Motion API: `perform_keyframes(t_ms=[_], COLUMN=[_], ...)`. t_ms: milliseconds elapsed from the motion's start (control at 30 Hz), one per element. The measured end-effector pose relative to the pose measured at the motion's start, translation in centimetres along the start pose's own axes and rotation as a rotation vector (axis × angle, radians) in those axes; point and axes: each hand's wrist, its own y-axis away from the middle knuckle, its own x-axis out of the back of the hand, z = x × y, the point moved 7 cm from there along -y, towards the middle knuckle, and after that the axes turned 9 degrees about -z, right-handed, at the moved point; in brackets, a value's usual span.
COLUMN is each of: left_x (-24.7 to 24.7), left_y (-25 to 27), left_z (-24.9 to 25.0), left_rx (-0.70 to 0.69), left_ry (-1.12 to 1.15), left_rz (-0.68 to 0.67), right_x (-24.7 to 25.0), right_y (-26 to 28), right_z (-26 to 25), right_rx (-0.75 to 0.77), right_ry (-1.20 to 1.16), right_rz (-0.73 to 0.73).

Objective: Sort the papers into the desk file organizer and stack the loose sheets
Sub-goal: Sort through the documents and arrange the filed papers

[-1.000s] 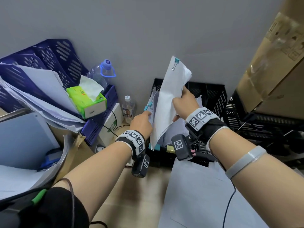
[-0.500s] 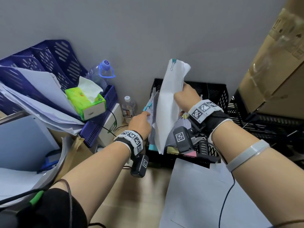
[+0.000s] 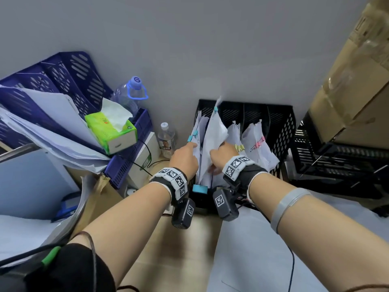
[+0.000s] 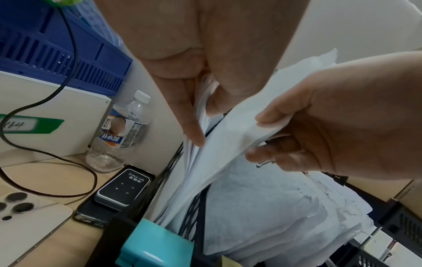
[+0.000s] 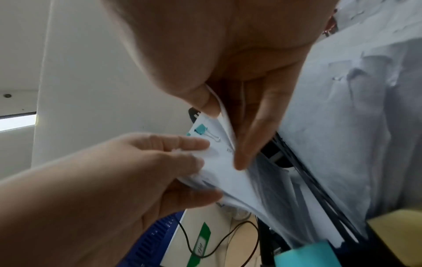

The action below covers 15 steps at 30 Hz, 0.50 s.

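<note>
A black desk file organizer (image 3: 282,127) stands against the wall, with several clipped paper bundles upright in its slots. My right hand (image 3: 219,152) pinches a white bundle (image 3: 215,133) with a teal clip at its top corner, its lower part down in the leftmost slot. The right wrist view shows thumb and fingers (image 5: 251,137) pinching that bundle's sheets (image 5: 224,115). My left hand (image 3: 190,150) grips the neighbouring papers (image 3: 196,131) in the same slot, which carry a teal clip (image 5: 200,129). In the left wrist view the left fingers (image 4: 194,130) hold those sheets leftward beside the right hand (image 4: 319,117).
Blue stacked trays (image 3: 63,81) with papers and a green tissue box (image 3: 111,129) stand at the left. Two water bottles (image 3: 166,135) are by the wall. A phone and a small device (image 4: 123,187) lie beside the organizer. Black crates (image 3: 336,157) and a cardboard box are at the right. A loose sheet (image 3: 252,249) lies in front.
My right hand has brought the clipped bundle down from above the organizer into the leftmost slot. The left hand stayed at that slot, holding its papers aside.
</note>
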Motion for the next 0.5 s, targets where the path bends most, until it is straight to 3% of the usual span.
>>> perform_keyframes(t_ms=[67,200,300,400,500], left_x=[-0.2,-0.8,-1.5,-2.6,-3.6], left_y=[0.0,0.1,0.3,0.9,2.3], left_z=[0.0,0.2,0.5,0.9,1.6], left_rx=[-0.009,-0.028,-0.044,-0.071,-0.128], left_ry=[0.011,0.036,0.028,0.034,0.093], left_rz=[-0.011,-0.055,-0.061,-0.001,0.143], right_x=[-0.6,-3.8,-3.8,-4.0,-4.1], right_y=[-0.6,-0.5,0.6,1.9,4.1], right_z=[0.6,2.2,3.0,5.4,9.8], right_rx=[0.006,-0.014,0.013,-0.047,-0.158], right_ry=[-0.011,0.128,0.013,-0.116,-0.139], right_rz=[0.012,-0.26,-0.218,-0.275,-0.385])
